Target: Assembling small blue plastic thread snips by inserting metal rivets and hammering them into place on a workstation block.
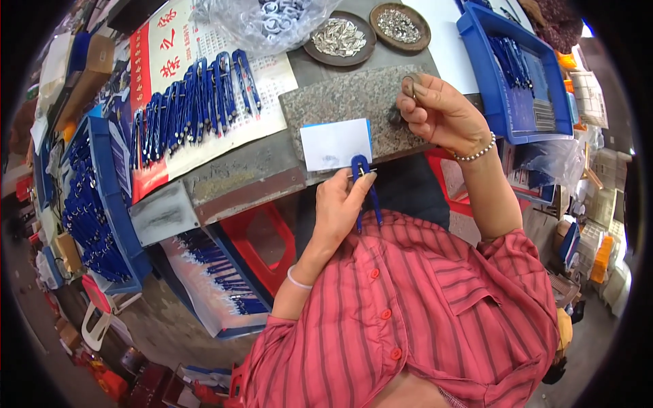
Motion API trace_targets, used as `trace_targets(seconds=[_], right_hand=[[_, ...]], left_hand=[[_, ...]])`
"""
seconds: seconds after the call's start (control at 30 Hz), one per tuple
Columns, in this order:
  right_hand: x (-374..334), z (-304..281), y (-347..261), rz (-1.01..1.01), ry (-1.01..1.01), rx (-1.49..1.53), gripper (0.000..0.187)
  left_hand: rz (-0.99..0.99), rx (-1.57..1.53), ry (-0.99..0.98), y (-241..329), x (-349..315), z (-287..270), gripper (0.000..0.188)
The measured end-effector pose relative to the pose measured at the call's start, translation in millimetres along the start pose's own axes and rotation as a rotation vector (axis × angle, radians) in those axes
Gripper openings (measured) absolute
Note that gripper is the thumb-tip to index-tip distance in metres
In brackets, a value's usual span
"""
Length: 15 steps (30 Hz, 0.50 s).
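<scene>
My left hand (335, 207) is closed on a blue two-legged tool (360, 171) at the table's near edge. The tool has a rounded upper end, and its legs hang down in front of my shirt. A small metal pin seems to cross it near my thumb. Raised over the stone slab (320, 102), my right hand (442, 112) pinches a small ring-shaped metal piece (409, 86) between thumb and fingers. A white card (337, 145) with a grey smudge lies on the slab's front edge, just above my left hand. Behind my right fingers sits a dark round lump (394, 115).
Several blue tools (197, 102) lie in a row on a printed sheet (279, 75). Two dishes, one with silvery slivers (339, 37) and one with small metal bits (398, 26), stand behind the slab beside a bag of rings (279, 17). Blue trays (126, 238) (500, 102) flank the table.
</scene>
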State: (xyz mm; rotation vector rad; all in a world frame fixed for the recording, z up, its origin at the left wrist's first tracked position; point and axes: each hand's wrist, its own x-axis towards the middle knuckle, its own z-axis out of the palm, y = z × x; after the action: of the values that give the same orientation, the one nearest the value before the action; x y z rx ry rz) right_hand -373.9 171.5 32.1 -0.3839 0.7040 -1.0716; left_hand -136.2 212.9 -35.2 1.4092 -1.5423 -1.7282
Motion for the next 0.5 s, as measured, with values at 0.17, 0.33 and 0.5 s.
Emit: trace_targets(seconds=[0.17, 0.33, 0.5], right_hand=[[-6, -3, 17, 0.049, 0.094, -0.091, 0.017], [-8, -1, 25, 0.083, 0.134, -0.108, 0.015], [-9, 0, 28, 0.103, 0.13, -0.077, 0.018]], left_hand=[[0.048, 0.032, 0.018, -4, 1, 1, 0.039], [0.037, 0.023, 0.009, -9, 2, 2, 0.04], [0.037, 0.012, 0.007, -10, 1, 2, 0.041]])
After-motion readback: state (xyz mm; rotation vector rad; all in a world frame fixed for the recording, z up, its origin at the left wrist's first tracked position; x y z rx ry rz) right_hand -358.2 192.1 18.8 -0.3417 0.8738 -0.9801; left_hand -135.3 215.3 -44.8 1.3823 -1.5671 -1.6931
